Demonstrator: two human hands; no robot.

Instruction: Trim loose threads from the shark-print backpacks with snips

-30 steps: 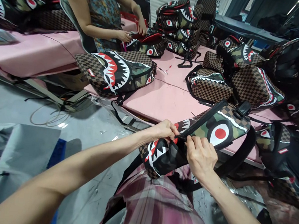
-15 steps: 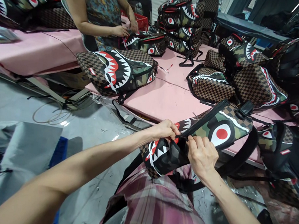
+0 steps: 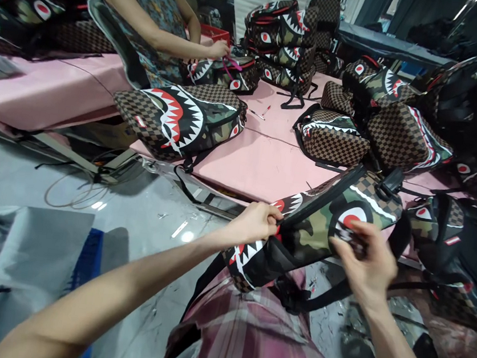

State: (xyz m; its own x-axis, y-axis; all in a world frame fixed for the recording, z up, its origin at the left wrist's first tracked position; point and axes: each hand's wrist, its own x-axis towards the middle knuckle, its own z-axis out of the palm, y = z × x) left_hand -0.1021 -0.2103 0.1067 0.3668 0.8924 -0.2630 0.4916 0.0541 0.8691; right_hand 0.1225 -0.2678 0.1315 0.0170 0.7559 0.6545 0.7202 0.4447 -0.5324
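A backpack [image 3: 314, 228] in brown check and camouflage, printed with an eye and shark teeth, lies tilted across my lap and the table's near edge. My left hand [image 3: 263, 221] is closed, its fingers pinching the bag's edge beside the red and white teeth print. Just over the printed eye, my right hand [image 3: 370, 269] is raised with thumb and forefinger apart; it is slightly blurred, and nothing is clearly seen in it. A black strap [image 3: 328, 295] loops under the bag.
On the pink table [image 3: 257, 167] lie a similar backpack [image 3: 185, 115], more bags [image 3: 333, 135] and a pen [image 3: 256, 115]. Bags are stacked [image 3: 279, 48] behind. Across the table, a person's hand [image 3: 219, 49] works at another bag. A grey cloth-covered bin [image 3: 40, 260] stands at left.
My right hand has left the bag's seam near my left hand and moved right, its fingers opening. My left hand keeps its pinch. The other person's hand has lifted with a pink strip.
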